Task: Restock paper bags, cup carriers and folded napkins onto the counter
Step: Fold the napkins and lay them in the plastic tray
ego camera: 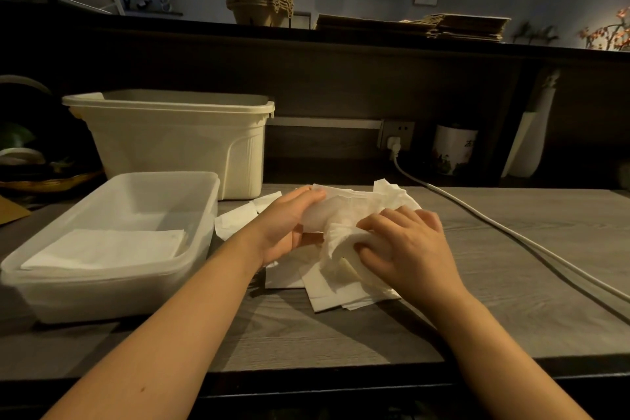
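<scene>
- My left hand (289, 225) and right hand (405, 242) both grip one crumpled white napkin (354, 208), held just above the counter (511, 249), apparently to fold it.
- Folded napkins (109, 249) lie in the clear tub (102, 293) left of my left hand.

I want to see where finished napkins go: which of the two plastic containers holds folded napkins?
The clear shallow tub, nearest on the left: folded napkins lie flat inside. The taller cream bin behind it hides its contents.

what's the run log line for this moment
phase: napkin folding | left hand: holds napkin | right hand: grips napkin | clear tray: folded stack inside
</scene>
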`<state>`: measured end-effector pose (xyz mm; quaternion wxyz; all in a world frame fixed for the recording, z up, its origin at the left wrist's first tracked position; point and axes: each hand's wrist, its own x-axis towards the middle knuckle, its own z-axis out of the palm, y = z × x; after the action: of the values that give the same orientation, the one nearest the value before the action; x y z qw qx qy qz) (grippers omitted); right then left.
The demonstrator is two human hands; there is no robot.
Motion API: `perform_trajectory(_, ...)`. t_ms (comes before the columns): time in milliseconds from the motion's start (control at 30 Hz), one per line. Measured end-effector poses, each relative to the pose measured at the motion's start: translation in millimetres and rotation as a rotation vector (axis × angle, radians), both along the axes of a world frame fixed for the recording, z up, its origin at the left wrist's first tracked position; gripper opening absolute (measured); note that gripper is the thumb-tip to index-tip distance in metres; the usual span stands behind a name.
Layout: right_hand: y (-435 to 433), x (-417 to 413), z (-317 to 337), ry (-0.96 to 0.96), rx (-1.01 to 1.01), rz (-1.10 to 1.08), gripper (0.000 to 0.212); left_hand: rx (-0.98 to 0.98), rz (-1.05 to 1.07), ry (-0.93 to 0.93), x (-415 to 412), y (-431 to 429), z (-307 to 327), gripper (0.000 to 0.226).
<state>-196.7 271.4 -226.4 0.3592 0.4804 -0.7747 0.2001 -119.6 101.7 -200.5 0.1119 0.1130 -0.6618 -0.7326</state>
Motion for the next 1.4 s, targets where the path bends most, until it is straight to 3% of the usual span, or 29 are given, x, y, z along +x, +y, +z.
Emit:
perform_trajectory(200,2.3,1.8,-0.1,-0.161,0.010,0.111,0.040,-0.060,0.001,-0.017,0.5,1.6,-2.3,0.018)
perform_trajectory(367,1.3,-4.3,-0.6,-0.077,-0.054,0.087,0.031,-0.090,0.020,-0.007,1.2,5.6,-2.2,0.017)
perform_trajectory(467,1.6,-4.1,1.3,-0.169,-0.182,0.159,0.027,-0.145,0.052,-0.020,-0.1,6.3,-2.4,0.019)
perform_trajectory(667,4.5,5.3,4.9,-0.347,-0.174,0.248,0.017,-0.214,0.025,-0.027,-1.2,9.3,-2.3,0.021)
perform_trajectory(800,6.5,7.2,6.8,-0.556,-0.171,0.209,0.015,-0.080,-0.033,-0.005,-0.5,11.8,-1.6,0.022)
perform_trajectory(967,5.8,5.5,8.6,-0.755,-0.332,0.253,0.028,0.135,-0.070,0.041,-0.3,14.7,1.6,0.026)
perform_trajectory(1100,5.5,5.1,9.0,-0.770,-0.335,0.264,0.033,0.259,-0.213,0.064,2.7,15.3,4.3,0.036)
perform_trajectory(1200,6.2,3.8,11.5,-0.837,-0.432,0.295,0.032,0.208,-0.292,0.080,3.0,13.5,4.5,0.042)
perform_trajectory(1300,8.1,2.9,13.6,-1.011,-0.561,0.357,0.028,0.090,-0.130,0.042,-1.2,11.6,1.1,0.036)
perform_trajectory(1400,10.6,3.9,14.8,-1.181,-0.642,0.457,0.027,0.093,-0.024,0.057,-3.6,9.4,-0.7,0.032)
